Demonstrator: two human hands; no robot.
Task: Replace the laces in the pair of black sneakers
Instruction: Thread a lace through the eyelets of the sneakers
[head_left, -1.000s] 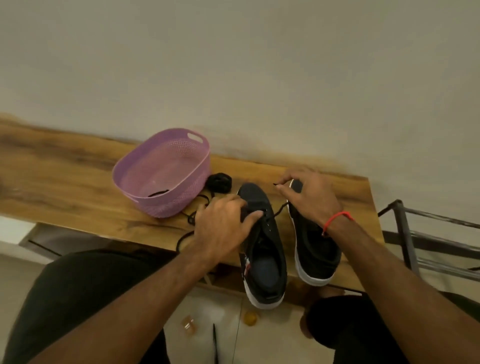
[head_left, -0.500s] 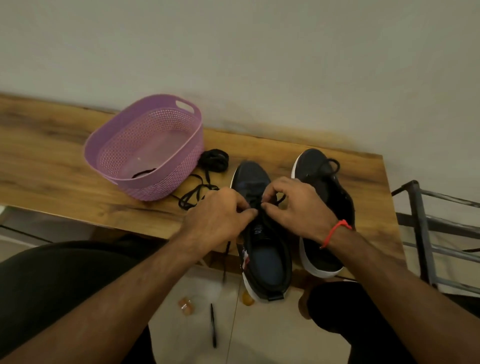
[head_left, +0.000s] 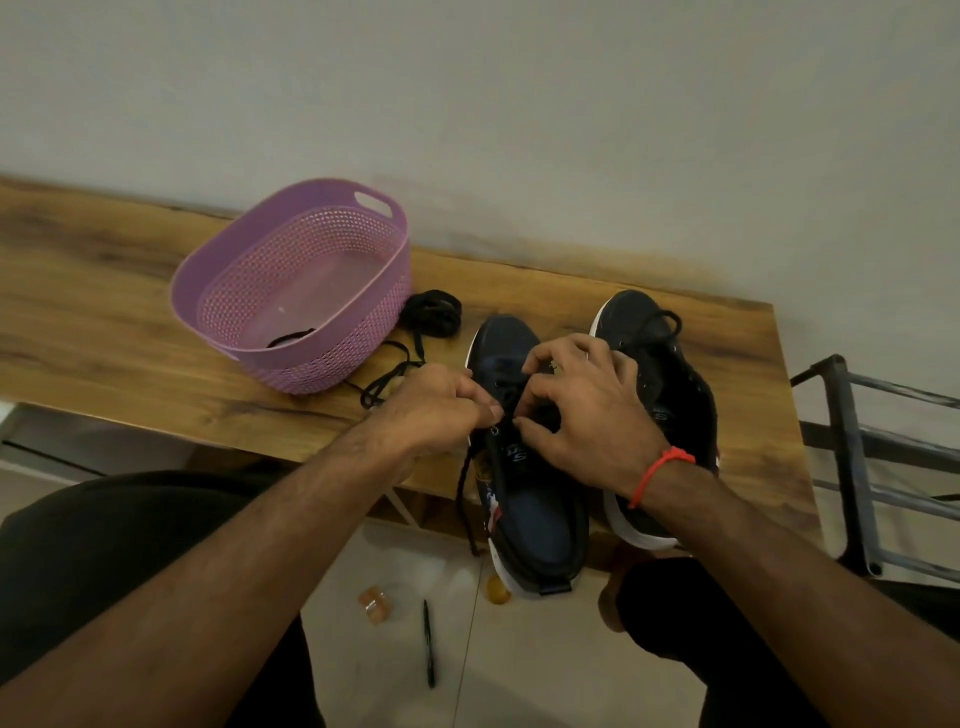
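- We see a long wooden tabletop with a dark-streaked, knotty grain, set against a plain pale wall; below its near edge lies a light tiled floor.
- At the left stands an oval lilac plastic basket with perforated walls and a cut-out handle; a short black strand lies on its smooth bottom.
- Just right of the basket sits a coiled bundle of black lace, and a loose black lace trails over the wood toward our hands.
- Our left hand has its fingers curled, pinching the black lace at the eyelets of the left sneaker, whose free end hangs over the table's edge.
- That sneaker is dark, soft-looking fabric with a white sole, heel overhanging the edge toward us.
- Our right hand, a red thread round its wrist, bends its fingers over the same lacing area; we cannot tell for sure what it grips.
- The right sneaker lies just beside the first, touching it, a black lace looped on its toe.
- On the floor we see a black pen and a small amber piece.
- At the far right stands a dark metal rack of straight bars.
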